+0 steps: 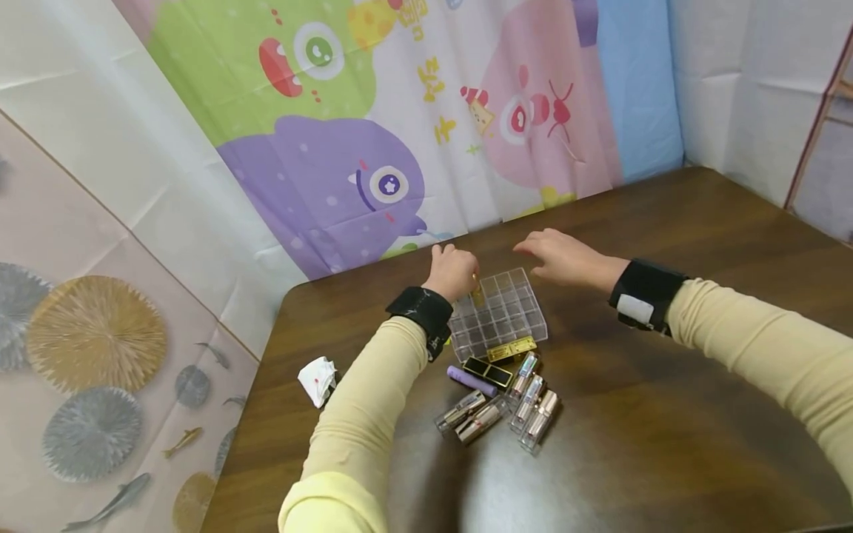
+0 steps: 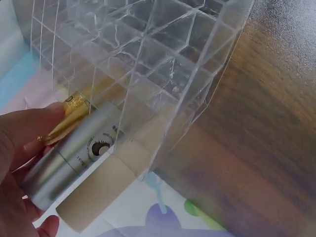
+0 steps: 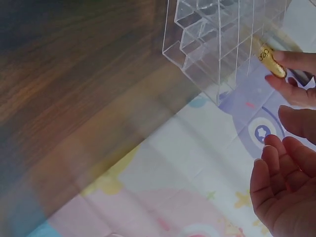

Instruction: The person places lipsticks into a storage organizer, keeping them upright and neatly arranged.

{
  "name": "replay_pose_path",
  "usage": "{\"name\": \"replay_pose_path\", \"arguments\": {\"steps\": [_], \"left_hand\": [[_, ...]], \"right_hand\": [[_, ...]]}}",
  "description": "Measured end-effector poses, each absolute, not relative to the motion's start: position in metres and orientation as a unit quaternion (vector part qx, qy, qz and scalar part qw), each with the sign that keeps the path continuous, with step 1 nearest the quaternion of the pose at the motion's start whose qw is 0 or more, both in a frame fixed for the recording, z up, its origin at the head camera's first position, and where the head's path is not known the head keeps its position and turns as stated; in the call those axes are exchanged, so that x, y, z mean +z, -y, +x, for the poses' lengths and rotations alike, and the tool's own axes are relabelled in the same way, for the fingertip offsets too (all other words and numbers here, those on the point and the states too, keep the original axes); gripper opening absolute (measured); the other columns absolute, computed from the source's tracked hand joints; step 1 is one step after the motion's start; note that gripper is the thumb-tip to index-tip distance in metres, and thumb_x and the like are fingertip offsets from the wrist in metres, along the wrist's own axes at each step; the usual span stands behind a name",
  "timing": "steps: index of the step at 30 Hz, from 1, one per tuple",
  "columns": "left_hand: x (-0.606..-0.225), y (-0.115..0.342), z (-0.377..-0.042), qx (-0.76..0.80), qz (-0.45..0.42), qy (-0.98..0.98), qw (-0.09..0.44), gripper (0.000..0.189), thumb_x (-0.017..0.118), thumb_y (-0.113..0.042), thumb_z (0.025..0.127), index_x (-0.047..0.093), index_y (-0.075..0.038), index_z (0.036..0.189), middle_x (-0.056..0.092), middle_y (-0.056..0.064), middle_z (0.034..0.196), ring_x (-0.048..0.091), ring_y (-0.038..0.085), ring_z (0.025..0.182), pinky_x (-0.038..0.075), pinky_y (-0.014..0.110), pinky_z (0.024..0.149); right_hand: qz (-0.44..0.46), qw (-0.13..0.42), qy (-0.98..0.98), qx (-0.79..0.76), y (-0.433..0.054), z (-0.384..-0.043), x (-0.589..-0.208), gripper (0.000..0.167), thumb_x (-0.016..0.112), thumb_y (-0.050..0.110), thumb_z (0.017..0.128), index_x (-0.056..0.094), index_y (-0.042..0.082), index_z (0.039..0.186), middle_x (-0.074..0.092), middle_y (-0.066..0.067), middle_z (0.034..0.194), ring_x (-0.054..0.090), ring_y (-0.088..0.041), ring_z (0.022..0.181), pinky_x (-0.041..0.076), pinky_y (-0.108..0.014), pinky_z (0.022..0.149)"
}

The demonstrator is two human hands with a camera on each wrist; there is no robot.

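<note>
My left hand (image 1: 453, 274) is at the far left corner of a clear divided organizer (image 1: 513, 314). Its thumb and fingers pinch a gold lipstick tube (image 2: 74, 116), whose lower end reaches into a compartment. A silver tube (image 2: 79, 153) with an eye print and a beige tube (image 2: 103, 192) stand in the organizer beside it. Behind the silver tube, some left fingers are partly hidden. My right hand (image 1: 566, 257) hovers just right of the organizer, holding nothing, its fingers loosely bent and apart in the right wrist view.
Before the organizer lie a gold case (image 1: 511, 349), a black case with gold trim (image 1: 489, 372), a purple tube (image 1: 472, 380) and several clear-capped lipsticks (image 1: 541, 418). A crumpled white wrapper (image 1: 317, 379) sits left. A cartoon curtain (image 1: 453, 170) hangs behind the table (image 1: 640, 414).
</note>
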State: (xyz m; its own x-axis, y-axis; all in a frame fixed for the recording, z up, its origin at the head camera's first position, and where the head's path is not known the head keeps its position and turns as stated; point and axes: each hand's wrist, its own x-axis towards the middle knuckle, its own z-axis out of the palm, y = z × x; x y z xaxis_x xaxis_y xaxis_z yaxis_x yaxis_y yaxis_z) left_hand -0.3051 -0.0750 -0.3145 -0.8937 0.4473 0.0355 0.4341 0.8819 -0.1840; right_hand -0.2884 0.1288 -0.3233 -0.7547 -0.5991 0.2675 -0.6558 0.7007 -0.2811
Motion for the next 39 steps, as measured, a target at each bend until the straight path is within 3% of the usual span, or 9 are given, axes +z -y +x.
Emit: {"name": "replay_pose_path", "arguments": {"steps": [4,7,10,14,17,21,24,32,39], "left_hand": [[-0.309,0.083,-0.303,0.051,-0.210,0.975,0.039,0.020,0.067,-0.026,0.080,0.071,-0.019,0.098,0.066,-0.002,0.101,0.050,0.023,0.094,0.029,0.040,0.084],[-0.300,0.092,-0.298,0.009,-0.192,0.980,0.056,0.033,0.065,-0.032,0.083,0.065,-0.019,0.113,0.065,0.000,0.098,0.051,0.024,0.097,0.030,0.042,0.086],[-0.293,0.106,-0.291,-0.032,-0.178,0.980,0.082,0.036,0.063,-0.032,0.085,0.062,-0.017,0.118,0.063,0.001,0.091,0.052,0.025,0.095,0.030,0.043,0.086],[-0.290,0.129,-0.282,-0.067,-0.159,0.977,0.128,0.032,0.061,-0.024,0.086,0.062,-0.015,0.117,0.064,0.001,0.092,0.054,0.026,0.093,0.031,0.044,0.086],[-0.292,0.145,-0.278,-0.077,-0.145,0.975,0.151,0.029,0.058,-0.018,0.086,0.063,-0.014,0.114,0.065,0.001,0.095,0.054,0.026,0.094,0.032,0.044,0.084],[-0.297,0.161,-0.273,-0.081,-0.132,0.977,0.149,0.029,0.056,-0.015,0.087,0.063,-0.012,0.114,0.066,0.002,0.098,0.053,0.027,0.095,0.033,0.044,0.084],[-0.300,0.169,-0.270,-0.084,-0.121,0.980,0.137,0.029,0.054,-0.015,0.088,0.063,-0.012,0.115,0.065,0.004,0.099,0.053,0.028,0.095,0.033,0.044,0.086],[-0.304,0.173,-0.269,-0.098,-0.111,0.981,0.123,0.030,0.053,-0.012,0.087,0.063,-0.011,0.115,0.066,0.005,0.099,0.055,0.028,0.095,0.035,0.044,0.086],[-0.306,0.170,-0.268,-0.100,-0.136,0.975,0.142,0.028,0.054,-0.011,0.085,0.066,-0.011,0.110,0.067,0.004,0.096,0.057,0.028,0.092,0.038,0.044,0.082]], "right_hand": [[0.364,0.082,0.910,0.180,-0.123,-0.282,-0.325,0.038,0.062,-0.003,0.077,0.057,-0.009,0.114,0.059,-0.021,0.107,0.053,-0.034,0.098,0.042,-0.045,0.084],[0.390,0.077,0.901,0.177,-0.118,-0.272,-0.329,0.034,0.063,-0.003,0.078,0.060,-0.006,0.111,0.062,-0.018,0.100,0.055,-0.031,0.092,0.044,-0.043,0.081],[0.423,0.074,0.888,0.165,-0.111,-0.260,-0.339,0.028,0.065,-0.002,0.077,0.064,-0.004,0.105,0.063,-0.014,0.092,0.056,-0.027,0.086,0.046,-0.041,0.076],[0.478,0.081,0.865,0.127,-0.101,-0.243,-0.360,0.023,0.069,0.000,0.074,0.066,-0.001,0.097,0.064,-0.010,0.088,0.058,-0.023,0.081,0.048,-0.036,0.072],[0.511,0.117,0.847,0.084,-0.094,-0.235,-0.374,0.020,0.072,0.003,0.072,0.067,0.001,0.091,0.064,-0.007,0.083,0.056,-0.021,0.075,0.048,-0.033,0.068],[0.516,0.184,0.836,0.037,-0.088,-0.231,-0.385,0.012,0.074,0.003,0.068,0.064,0.006,0.075,0.059,-0.003,0.071,0.053,-0.019,0.065,0.046,-0.032,0.061],[0.509,0.207,0.835,0.021,-0.085,-0.230,-0.389,0.017,0.072,-0.001,0.066,0.059,0.009,0.064,0.055,0.000,0.063,0.053,-0.018,0.060,0.046,-0.032,0.057],[0.484,0.156,0.861,0.025,-0.084,-0.232,-0.395,0.013,0.073,0.001,0.065,0.062,0.009,0.063,0.059,0.000,0.059,0.055,-0.019,0.057,0.047,-0.033,0.054],[0.476,0.121,0.868,0.066,-0.085,-0.234,-0.396,0.015,0.070,-0.002,0.067,0.061,0.009,0.063,0.058,0.001,0.059,0.057,-0.017,0.057,0.048,-0.031,0.054]]}}
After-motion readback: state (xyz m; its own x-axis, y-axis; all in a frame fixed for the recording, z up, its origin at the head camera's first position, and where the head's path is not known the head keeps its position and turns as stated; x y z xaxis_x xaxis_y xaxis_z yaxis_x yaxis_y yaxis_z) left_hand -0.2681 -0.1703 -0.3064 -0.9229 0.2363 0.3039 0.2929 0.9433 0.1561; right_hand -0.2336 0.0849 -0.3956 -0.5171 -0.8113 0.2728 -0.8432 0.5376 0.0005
